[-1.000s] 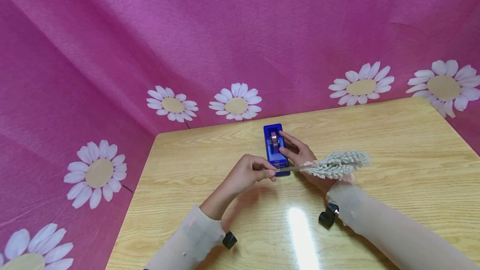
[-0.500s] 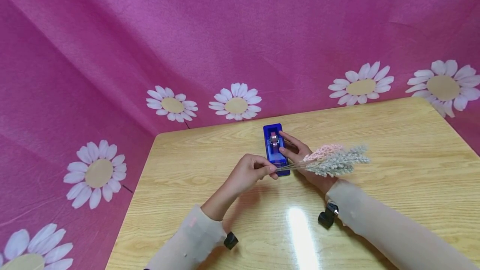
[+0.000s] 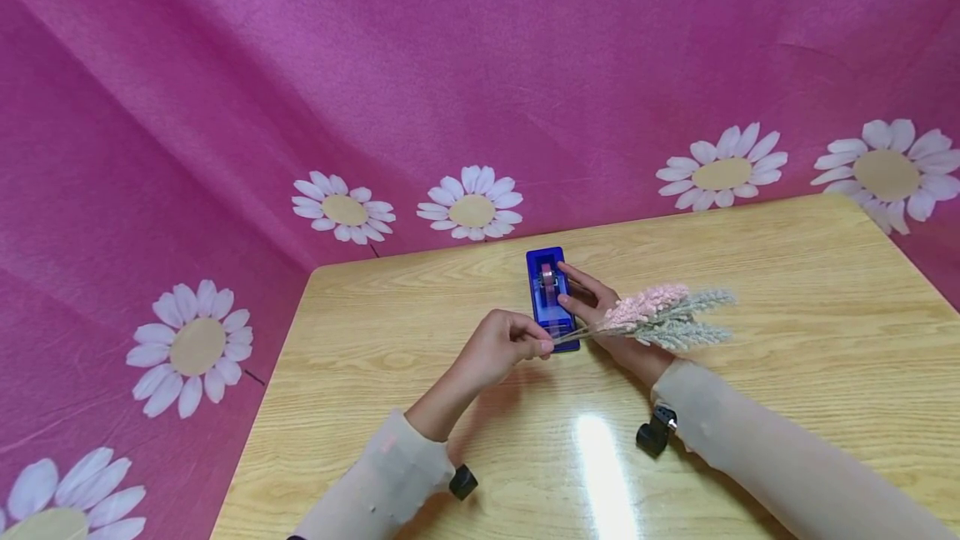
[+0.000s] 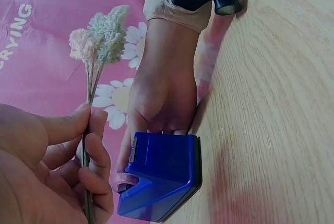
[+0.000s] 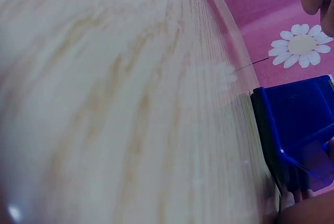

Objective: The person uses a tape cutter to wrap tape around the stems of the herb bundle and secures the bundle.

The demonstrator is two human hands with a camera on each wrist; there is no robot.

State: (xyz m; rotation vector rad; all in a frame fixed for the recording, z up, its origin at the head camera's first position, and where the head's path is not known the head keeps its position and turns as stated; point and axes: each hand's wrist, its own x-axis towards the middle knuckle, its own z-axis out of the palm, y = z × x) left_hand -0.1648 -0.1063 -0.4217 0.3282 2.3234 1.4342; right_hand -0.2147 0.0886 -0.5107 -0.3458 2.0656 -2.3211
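My left hand (image 3: 498, 347) pinches the thin stems of a small bunch of artificial flowers (image 3: 647, 307). The bunch has one pink head and greyish-green heads, which point right above the right wrist. In the left wrist view, the thumb and curled fingers of the left hand (image 4: 68, 156) hold the stems (image 4: 90, 85) upright. A blue tape dispenser (image 3: 553, 317) with a roll of tape (image 4: 125, 179) stands on the table. My right hand (image 3: 597, 307) grips the dispenser from its right side, thumb and fingers at its edge. Part of that hand is hidden behind the dispenser in the left wrist view.
The wooden table (image 3: 810, 307) reaches out to both sides of the hands. Behind and left of it hangs a pink cloth (image 3: 480, 65) printed with white daisies. Both wrists wear small black cameras, the left camera (image 3: 463, 482) and the right camera (image 3: 654, 433).
The flower bunch has turned in my left fingers: the pink head, at first mostly hidden under the grey-green ones, now shows on top. The right hand and the dispenser have stayed put.
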